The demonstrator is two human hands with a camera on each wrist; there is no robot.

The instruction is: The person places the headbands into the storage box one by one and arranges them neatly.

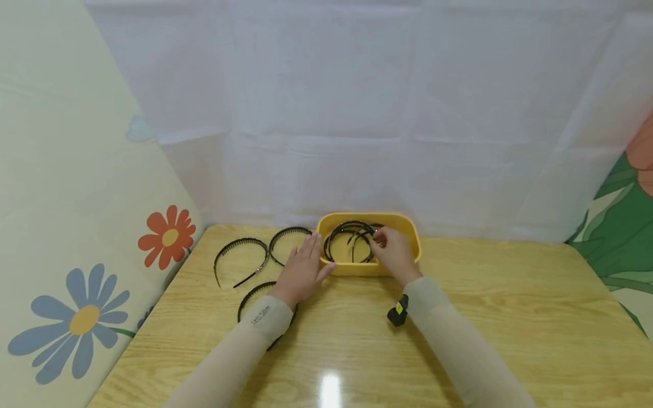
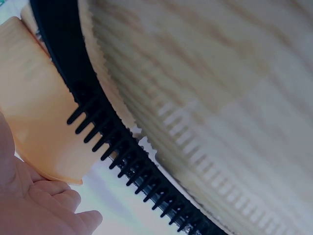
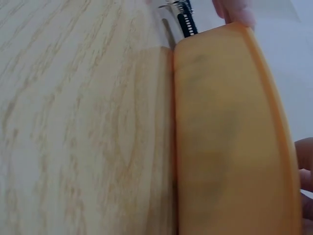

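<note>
Several black toothed headbands (image 1: 334, 233) lie in a yellow plastic bin (image 1: 352, 269) at the back of the table. My left hand (image 1: 302, 272) rests against the bin's left end, its fingers fairly straight; the left wrist view also catches this hand (image 2: 49, 205) beside the bin wall. Reaching over the front rim, my right hand (image 1: 394, 254) has curled fingers and pinches a headband at the bin's right part. The fingertips are partly hidden there. Only a few right fingers (image 3: 306, 164) show past the rim in the right wrist view.
Left of the bin lie two headbands, one open toward the front (image 1: 241, 242) and one beside the bin (image 1: 288, 229). A third headband (image 1: 250, 294) is partly under the left forearm. Behind the wooden table (image 1: 510, 294) hangs a white cloth (image 1: 326, 113).
</note>
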